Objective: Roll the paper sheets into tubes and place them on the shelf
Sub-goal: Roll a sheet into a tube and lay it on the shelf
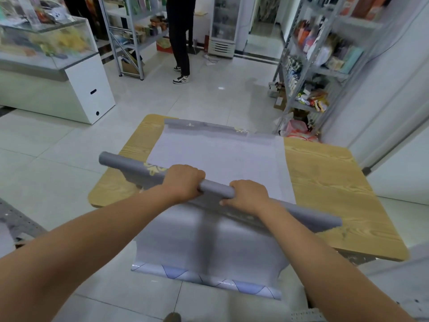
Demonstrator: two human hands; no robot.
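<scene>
- Grey paper tube (216, 189) sat crosswise in both fists: the left hand (183, 182) and the right hand (248, 196) each curled round it near its middle, close together, probably to keep the roll tight so it could not spring open.
- Beyond the hands an unrolled sheet (220, 156) lay white side up on the wooden counter (325, 177), its far edge curling; below them a hanging sheet (209, 247) draped off the near edge.
- Well beyond the right hand stood a metal shelf (308, 73); placing was not yet done.
- No writing was readable; a gold ornament (154, 169) showed just left of the left hand.
</scene>
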